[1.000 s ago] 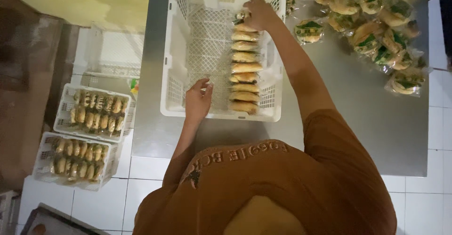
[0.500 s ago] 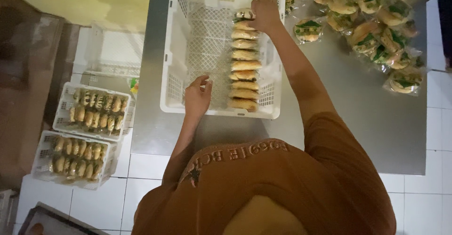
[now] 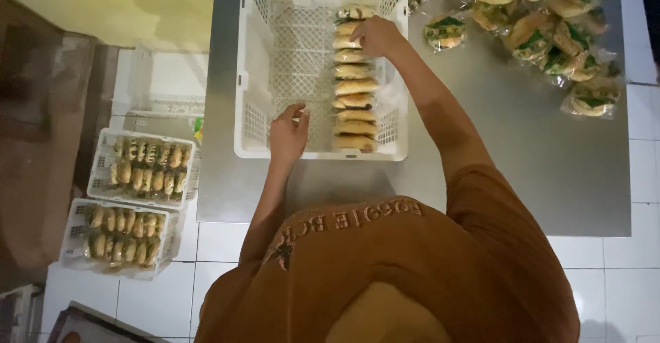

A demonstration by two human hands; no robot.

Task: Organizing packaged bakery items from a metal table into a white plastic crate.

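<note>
A white plastic crate (image 3: 256, 75) stands on a steel table (image 3: 481, 171). Inside it a row of wrapped bread rolls (image 3: 354, 85) stands on edge along the right side. My right hand (image 3: 377, 36) rests on the rolls near the far end of the row, fingers pressed on a wrapped roll. My left hand (image 3: 289, 134) sits at the crate's near wall, fingers loosely curled, touching the mesh beside the row and holding nothing I can see.
A heap of wrapped rolls (image 3: 543, 30) lies on the table's far right. On the tiled floor at the left sit two white crates (image 3: 141, 168) (image 3: 120, 233) full of rolls, with an empty white crate (image 3: 165, 82) behind them.
My right hand has slid slightly nearer along the row of rolls. My left hand has stayed at the crate's near wall.
</note>
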